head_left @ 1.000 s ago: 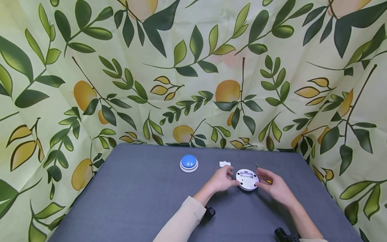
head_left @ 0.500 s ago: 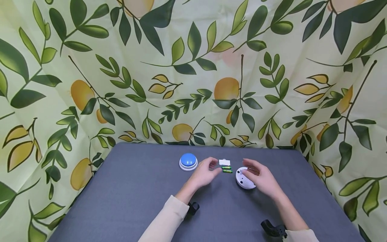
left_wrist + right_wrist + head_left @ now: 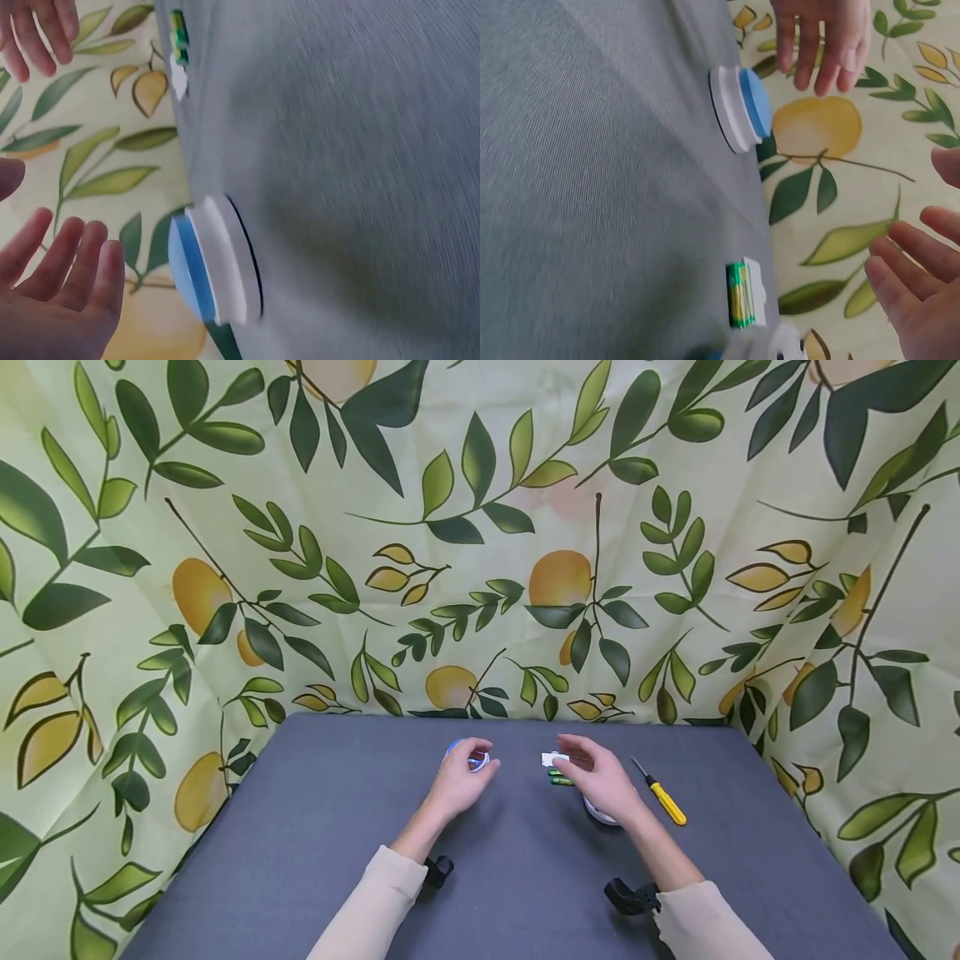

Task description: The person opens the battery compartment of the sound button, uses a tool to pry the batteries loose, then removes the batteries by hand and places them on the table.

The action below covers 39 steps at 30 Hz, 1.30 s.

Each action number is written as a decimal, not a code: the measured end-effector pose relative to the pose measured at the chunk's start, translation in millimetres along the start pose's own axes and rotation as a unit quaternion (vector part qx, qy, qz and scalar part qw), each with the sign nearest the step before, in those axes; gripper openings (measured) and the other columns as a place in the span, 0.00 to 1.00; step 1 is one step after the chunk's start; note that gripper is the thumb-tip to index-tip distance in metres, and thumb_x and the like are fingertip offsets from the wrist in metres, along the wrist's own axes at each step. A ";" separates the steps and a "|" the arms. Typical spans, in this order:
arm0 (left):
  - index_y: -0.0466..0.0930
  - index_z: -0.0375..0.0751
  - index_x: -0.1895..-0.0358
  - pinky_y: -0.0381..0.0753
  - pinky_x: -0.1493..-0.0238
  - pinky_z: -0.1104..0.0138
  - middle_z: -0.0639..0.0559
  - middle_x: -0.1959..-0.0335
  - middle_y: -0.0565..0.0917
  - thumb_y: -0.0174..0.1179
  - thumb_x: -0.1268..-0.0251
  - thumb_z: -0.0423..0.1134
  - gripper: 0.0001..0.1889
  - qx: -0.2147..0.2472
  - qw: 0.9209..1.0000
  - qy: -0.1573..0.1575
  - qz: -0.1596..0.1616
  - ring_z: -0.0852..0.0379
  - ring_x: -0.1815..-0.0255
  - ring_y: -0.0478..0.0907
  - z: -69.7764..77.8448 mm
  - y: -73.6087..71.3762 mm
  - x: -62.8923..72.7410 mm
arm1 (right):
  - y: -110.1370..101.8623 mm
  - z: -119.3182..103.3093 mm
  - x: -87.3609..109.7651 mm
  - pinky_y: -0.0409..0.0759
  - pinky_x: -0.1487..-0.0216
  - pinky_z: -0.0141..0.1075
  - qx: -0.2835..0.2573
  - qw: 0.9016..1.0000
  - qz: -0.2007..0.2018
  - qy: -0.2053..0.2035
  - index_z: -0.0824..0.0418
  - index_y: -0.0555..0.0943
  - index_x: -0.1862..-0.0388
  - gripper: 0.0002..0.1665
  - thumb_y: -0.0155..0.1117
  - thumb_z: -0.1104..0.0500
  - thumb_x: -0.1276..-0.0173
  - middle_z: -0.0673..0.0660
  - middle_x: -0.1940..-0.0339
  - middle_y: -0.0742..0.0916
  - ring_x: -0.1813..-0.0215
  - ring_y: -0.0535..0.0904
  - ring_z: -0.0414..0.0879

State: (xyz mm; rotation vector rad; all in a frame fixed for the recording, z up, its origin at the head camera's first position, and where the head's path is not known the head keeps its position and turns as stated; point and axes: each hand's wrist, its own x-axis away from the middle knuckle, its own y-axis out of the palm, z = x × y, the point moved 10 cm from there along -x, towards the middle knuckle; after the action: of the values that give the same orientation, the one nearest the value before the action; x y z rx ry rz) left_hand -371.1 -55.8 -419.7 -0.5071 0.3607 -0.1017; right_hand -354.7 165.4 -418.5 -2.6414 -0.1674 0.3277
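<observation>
Left hand (image 3: pixel 459 783): fingers loosely curved and holding nothing, poised just beside a blue-domed button (image 3: pixel 217 262) with a white base, apart from it. The button sits upright near the far edge of the table (image 3: pixel 337 827), left of that edge's middle.

Right hand (image 3: pixel 603 781): fingers spread in a relaxed curve, grasping nothing. It is raised above the table and partly hides a white round unit (image 3: pixel 597 812) in the head view. Two green batteries (image 3: pixel 740 295) and a white cover (image 3: pixel 551 760) lie together towards the far edge. A yellow-handled screwdriver (image 3: pixel 666 803) lies towards the right edge, its tip pointing to the far edge.

Handling, as judged: the button appears light, rigid and smooth; the dome probably yields under pressure, so the white base is the sounder hold. The batteries may roll.

Markings: no brand, label or writing is legible; the battery wraps are too small to read.
</observation>
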 end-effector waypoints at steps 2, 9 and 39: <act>0.82 0.36 0.47 0.78 0.42 0.51 0.39 0.51 0.82 0.66 0.33 0.38 0.15 -0.010 1.000 -0.005 0.014 0.44 0.48 0.79 -4.2 -9.0 0.2 | 7.5 0.1 -5.6 0.70 0.30 0.54 -0.004 1.000 -0.002 0.004 0.65 0.72 0.28 0.34 0.65 0.48 0.26 0.65 0.33 0.79 0.31 0.74 0.60; 0.80 0.33 0.45 0.77 0.42 0.51 0.38 0.49 0.81 0.68 0.35 0.37 0.18 -0.030 0.999 -0.014 0.043 0.42 0.45 0.78 -21.5 -33.1 -3.7 | 33.3 -9.6 -27.9 0.72 0.31 0.51 -0.006 1.000 -0.009 -0.019 0.66 0.73 0.30 0.33 0.68 0.52 0.28 0.65 0.34 0.81 0.33 0.76 0.58; 0.67 0.32 0.28 0.72 0.35 0.46 0.36 0.31 0.72 0.73 0.38 0.40 0.37 0.062 0.987 -0.146 -0.039 0.37 0.32 0.70 -99.7 -23.1 -13.3 | 129.3 19.1 -72.8 0.73 0.33 0.53 -0.039 0.998 -0.042 0.011 0.72 0.71 0.30 0.37 0.72 0.59 0.34 0.70 0.35 0.79 0.35 0.76 0.64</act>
State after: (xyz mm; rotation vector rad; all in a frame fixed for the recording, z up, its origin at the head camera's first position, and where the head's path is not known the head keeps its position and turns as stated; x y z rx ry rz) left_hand -419.8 -119.0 -485.2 -0.4057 0.0474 -0.1228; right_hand -421.9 47.1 -480.6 -2.7053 -0.2889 0.2683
